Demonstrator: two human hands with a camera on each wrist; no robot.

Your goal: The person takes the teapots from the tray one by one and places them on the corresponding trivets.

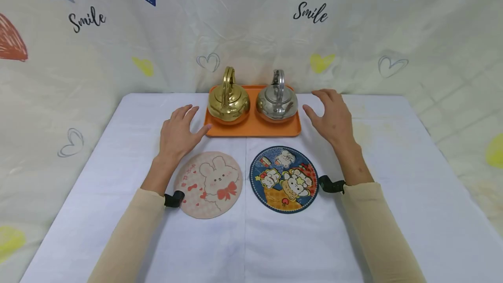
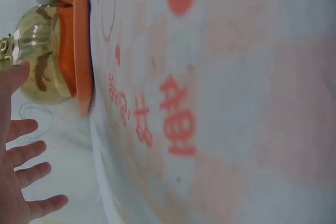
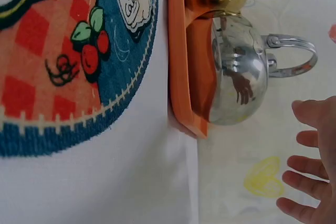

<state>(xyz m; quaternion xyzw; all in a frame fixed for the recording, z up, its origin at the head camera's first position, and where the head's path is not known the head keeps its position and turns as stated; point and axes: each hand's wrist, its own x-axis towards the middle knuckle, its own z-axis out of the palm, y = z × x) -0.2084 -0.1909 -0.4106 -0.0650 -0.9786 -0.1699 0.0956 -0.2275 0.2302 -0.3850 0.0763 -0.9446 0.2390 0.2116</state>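
Note:
A gold teapot (image 1: 229, 104) and a silver teapot (image 1: 277, 103) stand side by side on an orange tray (image 1: 253, 131), handles upright. My left hand (image 1: 178, 132) is at the tray's left end, empty, fingers spread and thumb toward the gold teapot. In the left wrist view its thumb (image 2: 16, 77) overlaps the gold teapot (image 2: 42, 56). Right of the silver teapot, my right hand (image 1: 332, 117) is held apart from it with fingers spread and nothing in them. The right wrist view shows a gap between that hand (image 3: 315, 156) and the silver teapot (image 3: 241, 72).
In front of the tray lie two round mats: a pink one with a rabbit (image 1: 212, 187) on the left and a dark blue cartoon one (image 1: 284, 200) on the right. A white cloth covers the table (image 1: 243, 248). A heart-printed curtain (image 1: 251, 34) hangs behind.

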